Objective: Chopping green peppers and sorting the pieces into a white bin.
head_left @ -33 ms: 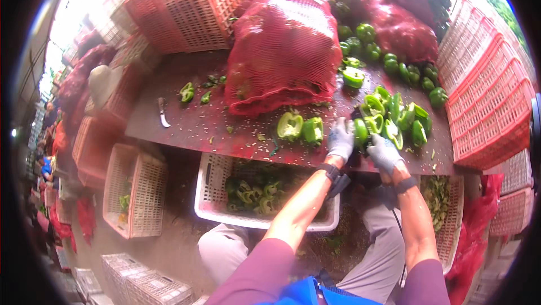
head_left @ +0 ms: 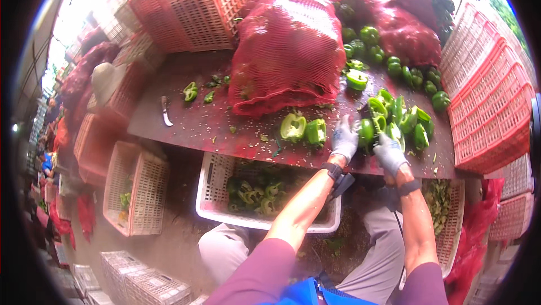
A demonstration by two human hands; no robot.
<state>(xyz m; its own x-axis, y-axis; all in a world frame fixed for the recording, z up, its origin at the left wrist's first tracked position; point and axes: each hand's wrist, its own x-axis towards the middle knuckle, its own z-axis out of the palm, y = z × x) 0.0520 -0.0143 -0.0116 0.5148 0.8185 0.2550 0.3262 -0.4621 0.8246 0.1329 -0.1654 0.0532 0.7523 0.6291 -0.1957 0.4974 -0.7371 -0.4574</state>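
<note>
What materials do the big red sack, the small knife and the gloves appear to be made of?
Sack: probably plastic netting, slightly shiny, as its fine mesh shows. Knife: blade likely bare metal, bright and pale; handle brownish, perhaps wood. Gloves: matte pale grey, maybe knitted fabric; any coating is unclear.

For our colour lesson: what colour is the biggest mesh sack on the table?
Red; the mesh sack shows best in the head view.

You wear pale grey gloves [head_left: 345, 141], purple sleeves [head_left: 253, 277] and a blue vest [head_left: 301, 294]; the peppers [head_left: 366, 132] are green, the sacks [head_left: 286, 51] red mesh, the counter [head_left: 198, 126] dark brown, stained red.
</note>
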